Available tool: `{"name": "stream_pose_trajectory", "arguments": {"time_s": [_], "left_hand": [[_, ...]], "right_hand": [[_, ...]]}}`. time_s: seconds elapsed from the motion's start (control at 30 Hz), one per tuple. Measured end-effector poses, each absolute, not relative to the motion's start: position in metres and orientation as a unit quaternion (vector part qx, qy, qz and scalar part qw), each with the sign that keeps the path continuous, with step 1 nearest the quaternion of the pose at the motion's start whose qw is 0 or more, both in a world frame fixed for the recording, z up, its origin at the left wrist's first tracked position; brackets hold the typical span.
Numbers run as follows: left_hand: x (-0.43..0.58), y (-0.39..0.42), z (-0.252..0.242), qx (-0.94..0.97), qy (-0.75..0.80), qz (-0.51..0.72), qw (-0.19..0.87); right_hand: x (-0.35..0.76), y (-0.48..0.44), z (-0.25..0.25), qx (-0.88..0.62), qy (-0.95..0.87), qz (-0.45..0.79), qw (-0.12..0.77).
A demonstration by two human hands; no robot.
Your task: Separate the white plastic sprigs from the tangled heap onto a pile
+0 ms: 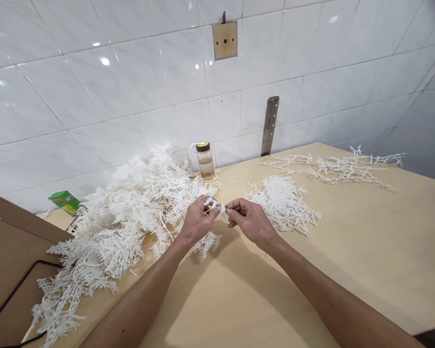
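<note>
A pale counter (377, 237) carries a large heap of white sprigs (130, 203), a lidded bottle (205, 162) beside it, a smaller white pile (284, 200) and loose, thin white stems (328, 169).

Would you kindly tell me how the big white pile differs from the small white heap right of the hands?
The big pile sprawls high and wide; the small heap is lower and compact. The big pile shows larger feathery branches; the small heap, short sprigs. Both are white and on the table.
</note>
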State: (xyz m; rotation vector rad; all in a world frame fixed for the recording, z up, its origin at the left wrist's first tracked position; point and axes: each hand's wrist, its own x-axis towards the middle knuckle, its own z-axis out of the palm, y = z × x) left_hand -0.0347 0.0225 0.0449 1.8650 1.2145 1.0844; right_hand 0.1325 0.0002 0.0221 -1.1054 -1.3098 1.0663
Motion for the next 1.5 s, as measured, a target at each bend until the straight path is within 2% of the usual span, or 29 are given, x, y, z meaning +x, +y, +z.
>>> {"name": "stream_pose_trajectory", "arguments": {"time_s": [0.17, 0.27, 0.43, 0.53, 0.63, 0.83, 1.07, 1.33, 1.4, 1.5], "left_hand": [[-0.032, 0.022, 0.043, 0.674, 0.470, 0.413, 0.394], [-0.031, 0.023, 0.040, 0.663, 0.475, 0.423, 0.395], [-0.028, 0.019, 0.038, 0.683, 0.507, 0.411, 0.328], [-0.024, 0.013, 0.035, 0.708, 0.521, 0.404, 0.253], [-0.021, 0.009, 0.033, 0.722, 0.513, 0.403, 0.229], [-0.023, 0.010, 0.034, 0.712, 0.484, 0.397, 0.319], [-0.026, 0.013, 0.043, 0.720, 0.470, 0.368, 0.353], [-0.028, 0.016, 0.033, 0.803, 0.510, 0.282, 0.126], [-0.028, 0.016, 0.032, 0.806, 0.518, 0.264, 0.113], [-0.027, 0.016, 0.034, 0.805, 0.522, 0.236, 0.152]], "right_hand": [[0.133, -0.002, 0.023, -0.462, -0.582, 0.422, 0.520], [0.138, 0.001, 0.023, -0.478, -0.582, 0.407, 0.517], [0.146, 0.003, 0.026, -0.495, -0.548, 0.418, 0.530], [0.146, 0.002, 0.025, -0.499, -0.549, 0.463, 0.484], [0.146, 0.004, 0.018, -0.496, -0.562, 0.499, 0.434], [0.152, 0.009, 0.013, -0.465, -0.583, 0.511, 0.427], [0.152, 0.003, 0.024, -0.528, -0.635, 0.418, 0.377], [0.145, -0.001, 0.027, -0.562, -0.693, 0.288, 0.347], [0.145, -0.001, 0.027, -0.566, -0.712, 0.243, 0.338], [0.145, -0.002, 0.026, -0.568, -0.741, 0.166, 0.317]]}}
